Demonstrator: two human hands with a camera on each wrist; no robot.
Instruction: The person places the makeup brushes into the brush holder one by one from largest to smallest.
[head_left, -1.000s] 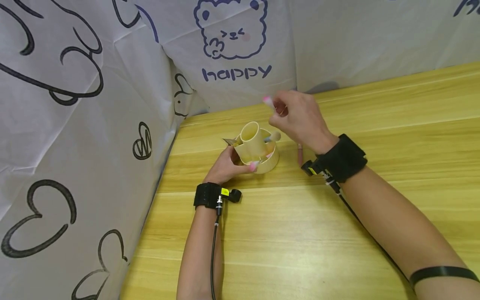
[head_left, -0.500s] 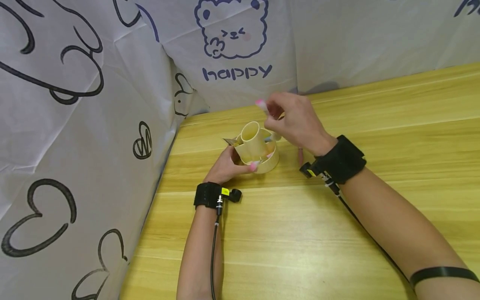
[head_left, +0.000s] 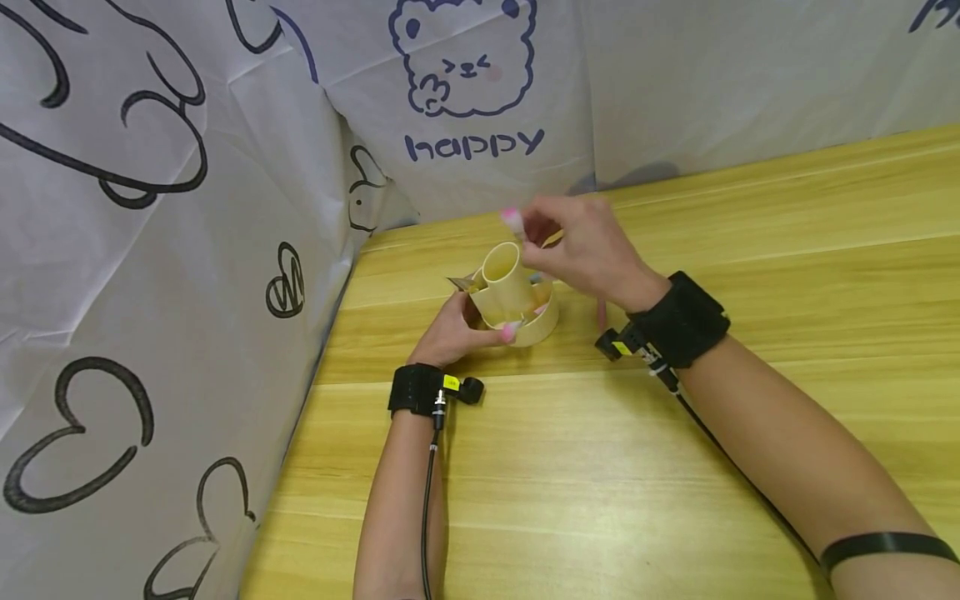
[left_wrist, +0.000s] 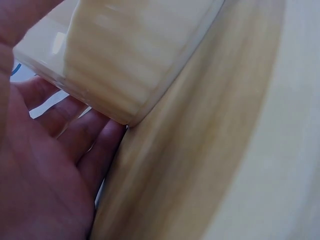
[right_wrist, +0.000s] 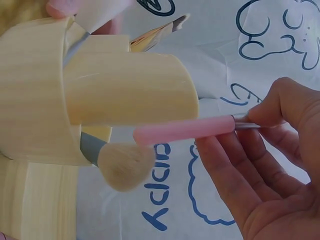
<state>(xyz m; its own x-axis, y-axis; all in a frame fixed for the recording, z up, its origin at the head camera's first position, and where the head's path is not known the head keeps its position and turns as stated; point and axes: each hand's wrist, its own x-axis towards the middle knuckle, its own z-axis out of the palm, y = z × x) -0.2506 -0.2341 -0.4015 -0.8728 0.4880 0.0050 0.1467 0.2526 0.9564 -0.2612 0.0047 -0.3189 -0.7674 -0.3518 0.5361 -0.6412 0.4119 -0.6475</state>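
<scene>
A cream round organizer (head_left: 534, 332) with a tall cylinder (head_left: 504, 275) stands on the table, holding makeup brushes and other small items. My left hand (head_left: 453, 333) grips its left side, thumb in front; in the left wrist view the fingers (left_wrist: 82, 132) curl against its lower wall. Above the organizer's right side, my right hand (head_left: 588, 246) pinches a makeup brush (right_wrist: 175, 132) by its metal ferrule. Its pink handle points toward the cylinder in the right wrist view; its pink-and-white head (head_left: 513, 222) shows in the head view. A fluffy cream brush (right_wrist: 126, 165) leans from the organizer.
Another white brush head (right_wrist: 102, 12) sticks out near the left thumb, and a pointed brownish item (right_wrist: 160, 34) pokes out at the far side. A slim pinkish stick (head_left: 602, 313) lies on the table by the right wrist. White printed cloth (head_left: 480, 179) hangs behind and left.
My right hand has moved left and down with the brush, closer to the cylinder and covering the fluffy brush in the head view. My left hand stays on the organizer.
</scene>
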